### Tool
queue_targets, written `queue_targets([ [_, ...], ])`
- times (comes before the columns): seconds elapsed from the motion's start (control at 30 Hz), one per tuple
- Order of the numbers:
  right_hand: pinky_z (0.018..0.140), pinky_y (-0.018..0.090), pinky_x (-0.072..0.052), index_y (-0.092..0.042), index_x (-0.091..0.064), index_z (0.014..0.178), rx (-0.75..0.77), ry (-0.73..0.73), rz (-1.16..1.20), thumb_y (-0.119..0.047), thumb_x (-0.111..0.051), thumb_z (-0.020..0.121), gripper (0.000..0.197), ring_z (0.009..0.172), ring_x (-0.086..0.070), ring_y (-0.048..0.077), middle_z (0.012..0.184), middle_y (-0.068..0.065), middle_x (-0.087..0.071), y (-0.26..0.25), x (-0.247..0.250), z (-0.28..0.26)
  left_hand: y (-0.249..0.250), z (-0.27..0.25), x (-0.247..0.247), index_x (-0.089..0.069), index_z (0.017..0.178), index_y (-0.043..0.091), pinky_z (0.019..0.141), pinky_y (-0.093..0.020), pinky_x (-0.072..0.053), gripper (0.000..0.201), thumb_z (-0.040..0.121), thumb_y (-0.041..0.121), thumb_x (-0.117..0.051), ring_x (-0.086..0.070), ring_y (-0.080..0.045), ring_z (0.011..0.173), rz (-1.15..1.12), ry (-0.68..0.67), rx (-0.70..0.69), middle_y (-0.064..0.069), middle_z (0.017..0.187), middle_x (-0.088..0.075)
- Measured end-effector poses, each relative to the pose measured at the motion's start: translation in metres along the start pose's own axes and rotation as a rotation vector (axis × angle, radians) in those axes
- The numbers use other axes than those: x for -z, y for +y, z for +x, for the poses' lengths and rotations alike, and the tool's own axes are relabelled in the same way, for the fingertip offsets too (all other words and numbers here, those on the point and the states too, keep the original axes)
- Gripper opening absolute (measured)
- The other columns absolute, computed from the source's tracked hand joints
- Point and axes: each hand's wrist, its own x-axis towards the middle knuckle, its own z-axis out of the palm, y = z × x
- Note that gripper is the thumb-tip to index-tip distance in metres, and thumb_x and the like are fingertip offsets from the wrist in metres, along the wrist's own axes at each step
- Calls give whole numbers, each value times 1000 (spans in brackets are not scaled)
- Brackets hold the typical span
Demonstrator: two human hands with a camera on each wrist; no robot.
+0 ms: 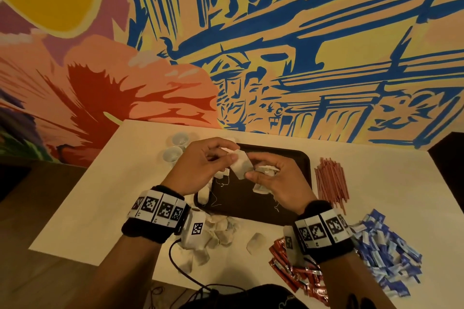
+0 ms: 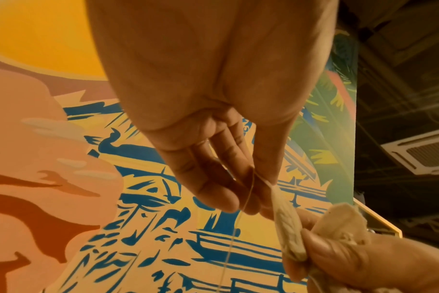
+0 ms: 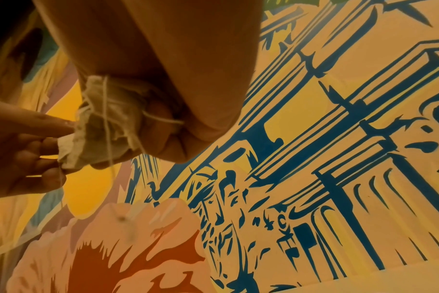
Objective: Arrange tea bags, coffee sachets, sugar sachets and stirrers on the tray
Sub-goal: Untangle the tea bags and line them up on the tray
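Both hands hover over the dark tray (image 1: 293, 158). My left hand (image 1: 233, 152) pinches the upper edge of a white tea bag (image 1: 241, 167); in the left wrist view the left hand (image 2: 258, 196) holds that tea bag (image 2: 288, 234) by its top, with a string hanging down. My right hand (image 1: 253, 169) grips a crumpled bunch of tea bags (image 1: 267, 170) and also pinches the lower end of the same bag. From the right wrist, the right hand (image 3: 153, 130) is curled round the bunch (image 3: 102, 126), strings wound about it. A few tea bags (image 1: 204, 194) lie on the tray's left side.
On the white table (image 1: 113, 195), a pile of tea bags (image 1: 218, 232) lies in front of the tray. Pink stirrers (image 1: 331, 180) lie right of it, with red coffee sachets (image 1: 293, 268) and blue sugar sachets (image 1: 386, 253) at the near right. Small white cups (image 1: 175, 148) stand at the back left.
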Motion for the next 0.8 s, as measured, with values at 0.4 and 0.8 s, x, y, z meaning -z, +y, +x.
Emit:
queue_targets([
  [0.4,88,24,-55,-22,-77,113,-96,19,-38,-30,-77,88,27,100,-69,6,106,-9,-76,24,-21,44,-29,38,36,-77,98,21,79,-27,-52,8,91,20,-74,-67,-8,82,121,-23,-20,9,89,-74],
  [0.8,78,43,-61,-23,-75,103,-459,247,5,-40,-68,95,21,85,-74,16,88,-2,-76,62,-20,57,-141,105,68,-70,93,26,73,-12,-46,8,91,19,-74,-64,-2,80,299,-89,175,8,87,-70],
])
